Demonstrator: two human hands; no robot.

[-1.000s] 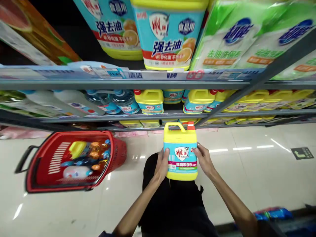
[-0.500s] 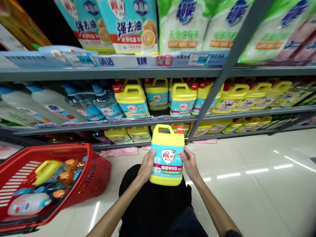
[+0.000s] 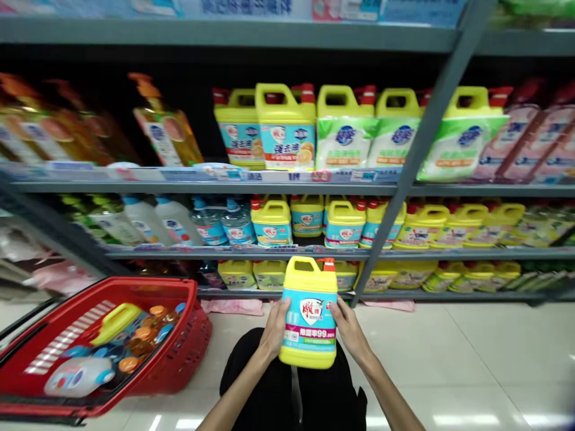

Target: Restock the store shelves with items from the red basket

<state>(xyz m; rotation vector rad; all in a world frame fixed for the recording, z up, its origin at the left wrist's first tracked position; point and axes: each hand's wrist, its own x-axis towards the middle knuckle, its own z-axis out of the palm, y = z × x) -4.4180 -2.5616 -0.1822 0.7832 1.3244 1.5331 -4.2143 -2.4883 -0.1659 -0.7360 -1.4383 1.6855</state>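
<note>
I'm holding a yellow dish-detergent jug (image 3: 309,323) between my left hand (image 3: 275,328) and right hand (image 3: 349,330), fingers spread and pressing its sides, the jug nearly upright and rising toward 12 o'clock, a red shopping basket (image 3: 188,341) sitting at 8 o'clock

1. In grip: held jug (image 3: 309,320), "雕牌" logo; pink band (image 3: 309,331) w/ "除菌率99.99%".
2. Above grip: yellow shelf jug (image 3: 287,143), "强去油".
3. Just below that: shelf strip (image 3: 269,176), "清洁", "雕牌".

Head-worn view close above the left hand (image 3: 275,329) and right hand (image 3: 350,330), facing forward and down at store shelving (image 3: 224,187)
</note>
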